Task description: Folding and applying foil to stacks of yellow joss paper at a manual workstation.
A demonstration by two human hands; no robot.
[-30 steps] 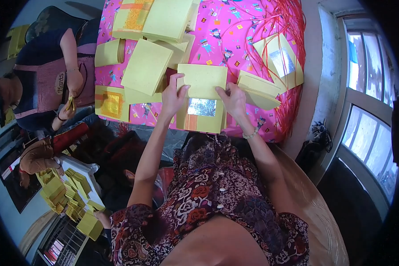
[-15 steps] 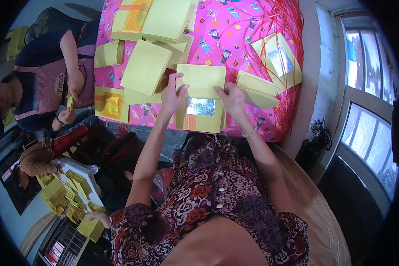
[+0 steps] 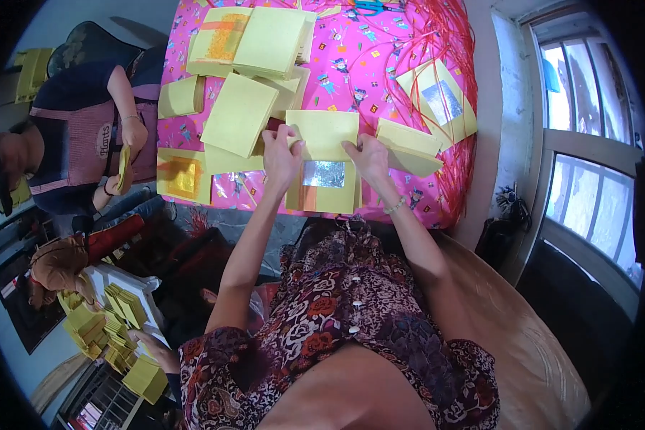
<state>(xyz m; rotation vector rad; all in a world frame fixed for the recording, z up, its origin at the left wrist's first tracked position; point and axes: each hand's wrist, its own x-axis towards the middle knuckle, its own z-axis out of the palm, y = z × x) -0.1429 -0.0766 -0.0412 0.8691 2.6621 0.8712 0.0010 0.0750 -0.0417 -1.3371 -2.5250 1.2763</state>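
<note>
Between my two hands a sheet of yellow joss paper [image 3: 324, 132] is folded up, its plain side showing. My left hand [image 3: 282, 156] pinches its left edge, fingers curled. On the right edge my right hand [image 3: 370, 159] is closed with thumb and fingers together. Just below lies more joss paper with a silver foil patch [image 3: 324, 174] and an orange band, near the table's front edge. A stack of yellow paper [image 3: 240, 115] leans to the left of my left hand. Beside my right hand sits a folded yellow bundle [image 3: 408, 147].
Red strings [image 3: 462, 93] trail down the right of the pink patterned tablecloth [image 3: 337, 86]. Blue scissors [image 3: 371, 7] lie at the far edge. More paper stacks [image 3: 272, 39] stand far left. A co-worker's hands [image 3: 132, 136] hold yellow paper at left; another person's hand [image 3: 154, 347] reaches over piled paper.
My view has shifted slightly, bringing the scissors into sight. My left fingers have curled in further at the sheet's edge. The left co-worker's hands have moved, with their yellow paper now showing larger.
</note>
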